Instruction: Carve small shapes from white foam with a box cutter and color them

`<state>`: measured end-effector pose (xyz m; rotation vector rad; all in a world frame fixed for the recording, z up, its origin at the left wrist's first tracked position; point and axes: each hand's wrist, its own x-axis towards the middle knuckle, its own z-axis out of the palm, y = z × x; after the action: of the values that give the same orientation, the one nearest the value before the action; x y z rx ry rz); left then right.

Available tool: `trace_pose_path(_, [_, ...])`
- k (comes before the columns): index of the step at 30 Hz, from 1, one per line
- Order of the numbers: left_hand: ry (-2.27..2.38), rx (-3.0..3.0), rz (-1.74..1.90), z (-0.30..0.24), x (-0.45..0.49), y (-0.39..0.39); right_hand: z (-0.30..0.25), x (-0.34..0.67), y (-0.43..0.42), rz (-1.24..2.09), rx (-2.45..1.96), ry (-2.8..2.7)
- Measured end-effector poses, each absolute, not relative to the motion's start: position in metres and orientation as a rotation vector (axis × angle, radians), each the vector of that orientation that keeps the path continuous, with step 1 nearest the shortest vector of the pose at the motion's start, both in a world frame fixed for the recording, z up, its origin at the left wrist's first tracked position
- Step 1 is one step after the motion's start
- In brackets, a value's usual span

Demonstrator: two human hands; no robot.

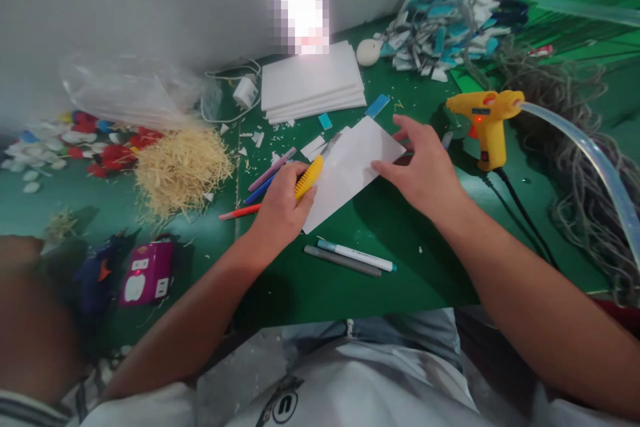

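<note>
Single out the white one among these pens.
The white pen, with teal ends, lies beside the grey pen; the pink pen, blue pen and red pen are by the left hand.

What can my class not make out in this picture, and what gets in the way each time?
All in the head view:
Yellow tool: part of its handle, hidden by the left grip.
White pen: its printing, too small to read.
Clear tube: its far end, cut off by the right edge.
Bright patch: its details, hidden by pixelation.
</note>
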<state>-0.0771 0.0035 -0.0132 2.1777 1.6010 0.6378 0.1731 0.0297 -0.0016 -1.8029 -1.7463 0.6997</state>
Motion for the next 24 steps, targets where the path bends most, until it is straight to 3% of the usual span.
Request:
trace_pose_path(10, [1.605,1.830,0.993,0.003,-0.071,0.014,0.018,0.168,0.029,0.865,-1.439,-1.385])
trace_pose_path(17, [1.360,1.399,1.141,0.015,-0.046,0.022,0.019,0.163,0.020,1.386,-1.140,-1.079])
trace_pose_path(24, [1.054,0.988,0.943,0.027,-0.024,0.015,0.021,0.164,0.020,1.593,-1.027,-1.062])
